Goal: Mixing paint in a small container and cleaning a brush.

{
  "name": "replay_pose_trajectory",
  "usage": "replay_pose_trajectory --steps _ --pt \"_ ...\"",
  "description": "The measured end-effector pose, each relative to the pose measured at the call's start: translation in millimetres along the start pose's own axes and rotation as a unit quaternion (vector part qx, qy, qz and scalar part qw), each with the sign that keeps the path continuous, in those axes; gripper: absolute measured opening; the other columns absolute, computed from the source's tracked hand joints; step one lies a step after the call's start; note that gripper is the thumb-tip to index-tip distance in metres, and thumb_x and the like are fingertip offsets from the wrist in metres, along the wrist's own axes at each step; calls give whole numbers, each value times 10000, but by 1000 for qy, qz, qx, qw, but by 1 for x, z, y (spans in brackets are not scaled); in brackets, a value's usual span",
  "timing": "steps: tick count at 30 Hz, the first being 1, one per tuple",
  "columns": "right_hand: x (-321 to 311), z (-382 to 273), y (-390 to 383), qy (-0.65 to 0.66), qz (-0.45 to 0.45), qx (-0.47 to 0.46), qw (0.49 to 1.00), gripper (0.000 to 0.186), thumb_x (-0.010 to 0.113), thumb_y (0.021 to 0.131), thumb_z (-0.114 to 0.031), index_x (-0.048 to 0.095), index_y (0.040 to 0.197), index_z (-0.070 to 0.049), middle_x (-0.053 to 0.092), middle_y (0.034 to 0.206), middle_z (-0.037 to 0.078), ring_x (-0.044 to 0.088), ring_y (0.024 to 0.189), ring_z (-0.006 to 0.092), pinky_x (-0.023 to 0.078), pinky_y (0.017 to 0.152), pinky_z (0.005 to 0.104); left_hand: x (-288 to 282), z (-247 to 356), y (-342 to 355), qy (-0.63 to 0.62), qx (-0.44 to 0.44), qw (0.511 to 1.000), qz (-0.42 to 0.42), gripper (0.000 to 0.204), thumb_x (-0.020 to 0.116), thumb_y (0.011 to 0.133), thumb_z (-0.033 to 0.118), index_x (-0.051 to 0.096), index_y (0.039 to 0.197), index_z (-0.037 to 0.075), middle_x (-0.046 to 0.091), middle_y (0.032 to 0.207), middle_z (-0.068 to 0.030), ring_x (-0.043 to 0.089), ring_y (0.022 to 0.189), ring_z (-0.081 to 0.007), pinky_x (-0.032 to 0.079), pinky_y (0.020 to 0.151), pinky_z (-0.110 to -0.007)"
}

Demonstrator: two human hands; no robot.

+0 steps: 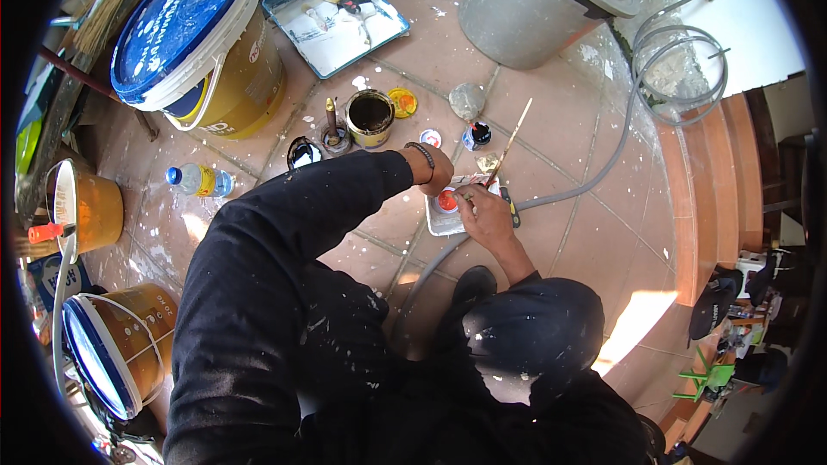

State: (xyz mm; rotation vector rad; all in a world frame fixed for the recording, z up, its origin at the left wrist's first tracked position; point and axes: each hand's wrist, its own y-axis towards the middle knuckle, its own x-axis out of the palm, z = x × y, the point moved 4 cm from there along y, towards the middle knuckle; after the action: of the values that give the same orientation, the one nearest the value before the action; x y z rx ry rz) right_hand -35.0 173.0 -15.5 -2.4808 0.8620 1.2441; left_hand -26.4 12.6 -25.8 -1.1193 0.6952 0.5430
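Observation:
My right hand (488, 217) is closed round a slim paintbrush (519, 124), its wooden handle pointing up and away. Below its fingers a small round of red paint (447, 200) sits in a shallow white tray (444, 226). My left hand (436, 170), with a dark bracelet at the wrist, curls over the tray's far left edge; whatever is in its fingers is hidden. Just beyond the hands stand a small pot of dark paint (476, 135) and a white-and-red lid (430, 138). A larger open tin (369, 117) is farther left, beside a yellow-orange lid (402, 102).
A grey hose (594, 179) crosses the tiles under the tray. A big paint bucket (250, 77), a roller tray (320, 65) and a grey bin (517, 13) stand at the back. A plastic bottle (207, 181) lies left; brick steps (693, 207) rise right.

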Motion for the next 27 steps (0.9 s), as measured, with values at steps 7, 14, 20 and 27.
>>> replay_pose_trajectory --steps 7,14,20,27 --pt "1 0 0 -5 -10 -15 1000 204 654 941 -254 718 1013 -74 711 888 137 689 763 332 543 676 427 2 -2 2 15 -5 1000 -14 280 639 791 146 766 1002 13 743 989 -191 719 957 -341 553 799 -422" --pt "1 -5 0 8 3 -60 998 193 653 946 -250 717 1003 -77 715 885 133 692 759 335 548 673 424 3 -2 3 7 -3 1000 -12 282 640 778 145 765 992 9 743 984 -189 720 953 -342 553 796 -425" --pt "6 1 0 -13 -50 13 999 183 646 953 -236 714 1011 -76 725 930 127 694 791 344 551 695 429 4 -3 4 6 -2 1000 -8 283 642 768 136 765 989 7 743 978 -193 719 949 -348 554 795 -422" --pt "-2 -4 -1 -41 36 -51 997 168 654 938 -225 704 988 -73 719 903 126 698 777 327 552 673 410 3 -3 5 -7 3 1000 -3 287 647 763 134 766 991 7 741 978 -198 717 950 -351 553 797 -423"
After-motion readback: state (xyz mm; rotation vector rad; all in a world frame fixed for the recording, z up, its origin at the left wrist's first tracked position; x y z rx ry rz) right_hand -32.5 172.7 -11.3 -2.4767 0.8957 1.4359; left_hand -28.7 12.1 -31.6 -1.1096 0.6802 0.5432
